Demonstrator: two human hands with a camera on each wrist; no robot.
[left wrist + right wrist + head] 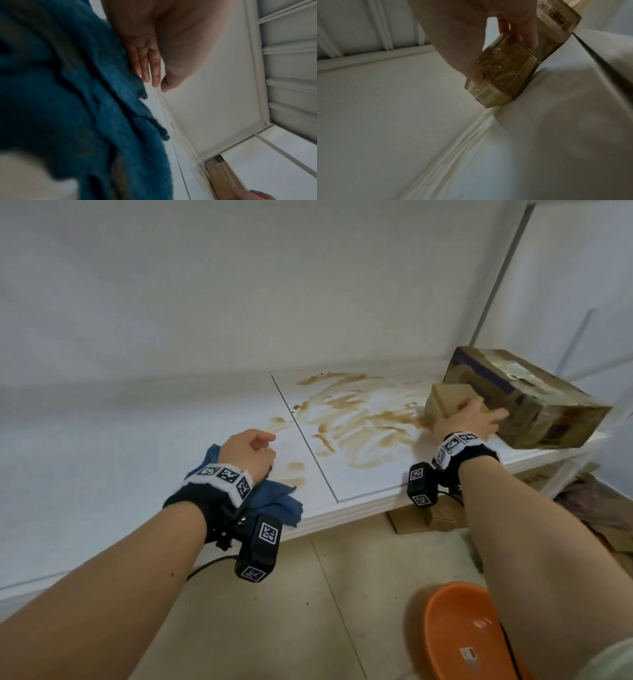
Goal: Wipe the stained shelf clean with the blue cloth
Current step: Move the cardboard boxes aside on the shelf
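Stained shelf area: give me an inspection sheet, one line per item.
Surface: white shelf smeared with brown stain, mostly right of the panel seam.
Job's things: blue cloth lies on the shelf front edge under the left wrist.
Clutter: small cardboard box beside the large cardboard box at the shelf's right end.
Grips: left hand rests on the cloth, fingers loosely curled; right hand holds the small box.
Cables: black cable hangs from the left wrist camera.
Surroundings: orange plastic stool on tiled floor; flattened cardboard under the shelf.
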